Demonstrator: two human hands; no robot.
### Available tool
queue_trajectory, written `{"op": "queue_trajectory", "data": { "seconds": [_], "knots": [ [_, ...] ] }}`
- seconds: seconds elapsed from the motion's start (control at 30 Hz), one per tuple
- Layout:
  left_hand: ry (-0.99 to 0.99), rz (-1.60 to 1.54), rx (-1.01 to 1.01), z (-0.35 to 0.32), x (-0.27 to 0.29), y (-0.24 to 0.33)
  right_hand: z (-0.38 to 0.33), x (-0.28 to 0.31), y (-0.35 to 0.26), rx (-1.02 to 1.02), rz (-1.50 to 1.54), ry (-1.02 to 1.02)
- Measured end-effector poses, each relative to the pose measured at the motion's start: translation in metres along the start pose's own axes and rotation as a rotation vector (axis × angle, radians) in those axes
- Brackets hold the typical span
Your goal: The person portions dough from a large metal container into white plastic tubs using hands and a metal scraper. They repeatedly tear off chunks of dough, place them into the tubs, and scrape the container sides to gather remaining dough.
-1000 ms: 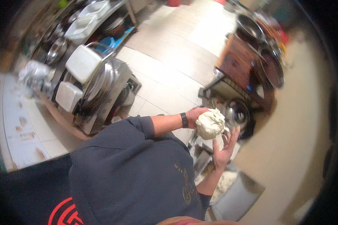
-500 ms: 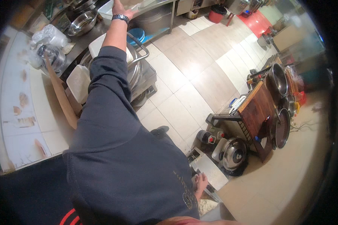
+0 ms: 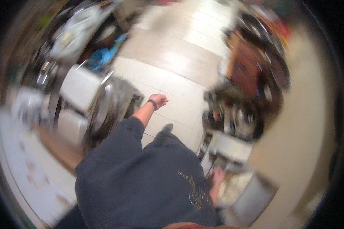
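The left hand (image 3: 158, 100) is stretched out over the tiled floor (image 3: 179, 65), its fingers loosely spread and holding nothing, just beside the metal machine (image 3: 114, 103) with white tubs (image 3: 80, 86). The right hand (image 3: 218, 176) hangs low by a pale tray (image 3: 233, 187); the blur hides whether its fingers are curled or open. With the view swinging this fast, the outstretched arm could knock the machine's edge.
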State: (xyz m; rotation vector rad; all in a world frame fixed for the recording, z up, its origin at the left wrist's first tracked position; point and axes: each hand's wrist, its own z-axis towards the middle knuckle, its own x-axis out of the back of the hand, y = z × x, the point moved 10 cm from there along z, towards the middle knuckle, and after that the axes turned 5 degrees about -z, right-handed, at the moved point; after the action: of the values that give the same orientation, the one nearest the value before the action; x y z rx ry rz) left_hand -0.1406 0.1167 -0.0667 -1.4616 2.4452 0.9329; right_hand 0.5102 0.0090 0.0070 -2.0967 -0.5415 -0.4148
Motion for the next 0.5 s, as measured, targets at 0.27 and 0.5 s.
{"op": "queue_trajectory", "data": {
  "seconds": [0.27, 0.5],
  "knots": [
    [-0.399, 0.645, 0.249, -0.09, -0.173, -0.212, -0.044, 0.128, 0.119, -0.055, 0.044, 0.559],
    [-0.605, 1.08, 0.486, -0.116, -0.224, -0.327, -0.116, 0.163, 0.25, -0.331, -0.004, 0.855]
  ]
}}
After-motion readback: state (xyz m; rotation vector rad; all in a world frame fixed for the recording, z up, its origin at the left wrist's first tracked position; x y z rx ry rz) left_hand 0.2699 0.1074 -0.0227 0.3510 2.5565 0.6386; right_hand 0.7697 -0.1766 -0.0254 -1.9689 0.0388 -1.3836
